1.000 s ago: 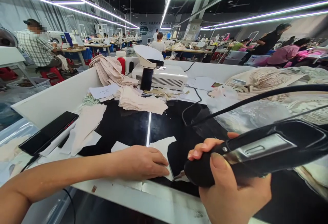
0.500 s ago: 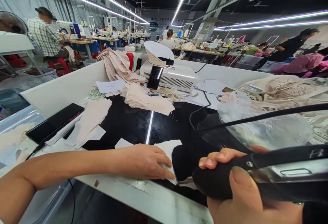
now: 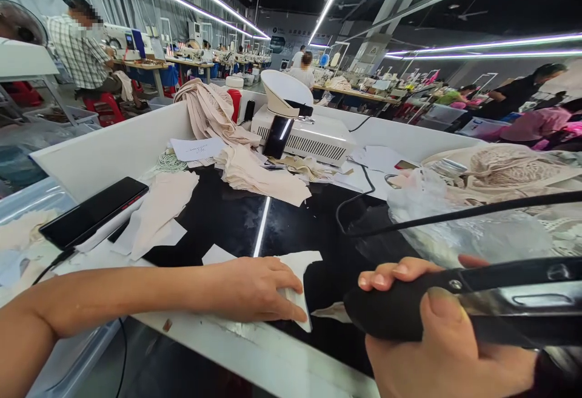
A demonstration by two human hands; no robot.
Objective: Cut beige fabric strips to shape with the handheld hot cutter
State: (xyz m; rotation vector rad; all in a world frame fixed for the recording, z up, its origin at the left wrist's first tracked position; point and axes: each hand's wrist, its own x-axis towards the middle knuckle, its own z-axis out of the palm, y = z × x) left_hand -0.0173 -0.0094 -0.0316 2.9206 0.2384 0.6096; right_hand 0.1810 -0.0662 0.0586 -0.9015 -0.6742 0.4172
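Note:
My left hand (image 3: 254,289) lies flat on a small white fabric piece (image 3: 301,270), pinning it to the glossy black table top (image 3: 227,222). My right hand (image 3: 436,343) grips a black corded cutting tool (image 3: 454,307) whose metal tip (image 3: 330,311) points at the fabric's lower right edge, just beside my left fingertips. The tool's black cable (image 3: 454,213) arcs away over the table to the right.
A black phone (image 3: 91,211) lies at the left rim. Beige fabric piles (image 3: 254,173) and a white machine (image 3: 304,134) stand at the back. Lace and a plastic bag (image 3: 477,204) fill the right side. Other people work at tables behind.
The tool's tip has drawn slightly up and to the right along the fabric's edge. My left hand has stayed pressed on the piece. The view has shifted a little.

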